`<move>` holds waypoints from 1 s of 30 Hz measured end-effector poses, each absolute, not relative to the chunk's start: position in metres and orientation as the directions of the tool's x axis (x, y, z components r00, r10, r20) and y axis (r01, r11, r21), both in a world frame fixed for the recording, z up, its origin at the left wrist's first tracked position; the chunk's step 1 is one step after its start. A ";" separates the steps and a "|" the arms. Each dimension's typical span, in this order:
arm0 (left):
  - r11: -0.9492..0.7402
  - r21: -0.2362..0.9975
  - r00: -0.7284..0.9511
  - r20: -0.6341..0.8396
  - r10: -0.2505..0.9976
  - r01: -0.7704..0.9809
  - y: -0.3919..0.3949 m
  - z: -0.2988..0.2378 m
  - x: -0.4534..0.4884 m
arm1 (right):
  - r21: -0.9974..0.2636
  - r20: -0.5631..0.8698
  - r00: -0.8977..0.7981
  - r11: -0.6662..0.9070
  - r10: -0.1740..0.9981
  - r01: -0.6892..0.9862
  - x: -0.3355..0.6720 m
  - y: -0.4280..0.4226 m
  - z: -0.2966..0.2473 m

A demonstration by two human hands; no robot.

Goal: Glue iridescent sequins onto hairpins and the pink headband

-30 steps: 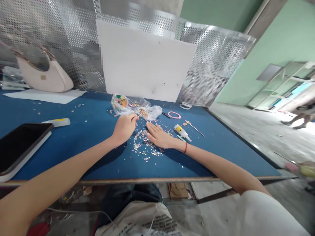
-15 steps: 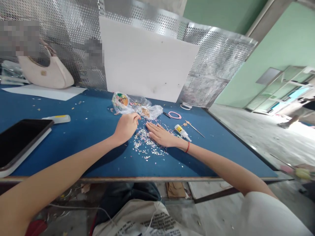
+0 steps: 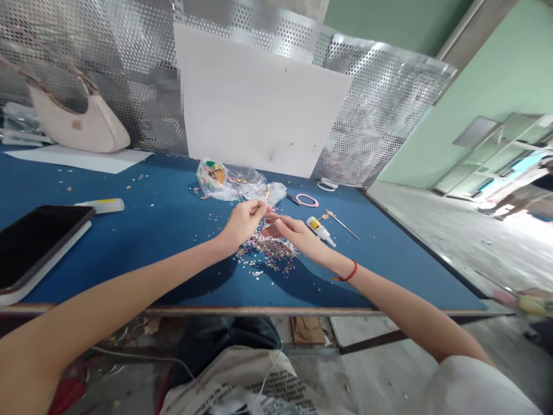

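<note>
The right hand [image 3: 298, 233] has just lifted off the sequin pile [image 3: 270, 251], fingers narrowing toward the left hand [image 3: 244, 223], which pinches a thin gold-tipped stick [image 3: 266, 195] upright!

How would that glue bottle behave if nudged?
The glue bottle lies on its side, so it would probably roll. It looks small and plastic, so likely light. Its tapered nozzle may make it swing in an arc rather than roll straight.

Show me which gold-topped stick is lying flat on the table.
The stick right of the glue tube, lying on the blue tabletop; the other stands upright in the left hand.
</note>
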State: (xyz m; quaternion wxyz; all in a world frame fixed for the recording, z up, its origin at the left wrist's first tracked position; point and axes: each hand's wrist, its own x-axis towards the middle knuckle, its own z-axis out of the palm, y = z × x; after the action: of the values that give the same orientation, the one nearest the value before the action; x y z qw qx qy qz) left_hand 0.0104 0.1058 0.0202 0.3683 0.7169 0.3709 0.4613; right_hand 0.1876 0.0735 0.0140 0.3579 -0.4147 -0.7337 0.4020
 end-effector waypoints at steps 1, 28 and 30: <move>-0.434 0.890 0.275 0.387 0.880 0.138 0.104 0.021 0.015 | -0.923 0.164 -0.395 0.282 0.904 0.261 0.183 0.072 0.014; -0.695 0.541 0.626 0.348 0.698 0.474 0.096 0.002 -0.006 | -0.252 0.297 -0.471 0.544 0.831 0.800 0.253 0.035 -0.011; -0.672 0.588 0.645 0.307 0.700 0.450 0.096 -0.002 -0.007 | -0.228 0.308 -0.506 0.579 0.806 0.783 0.255 0.035 -0.012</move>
State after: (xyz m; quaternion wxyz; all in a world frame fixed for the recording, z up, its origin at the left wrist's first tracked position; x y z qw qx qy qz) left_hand -0.0068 0.0957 -0.0021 0.2367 0.8754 0.3284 0.2644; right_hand 0.2548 0.0355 -0.0116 0.1932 -0.4579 -0.8673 0.0293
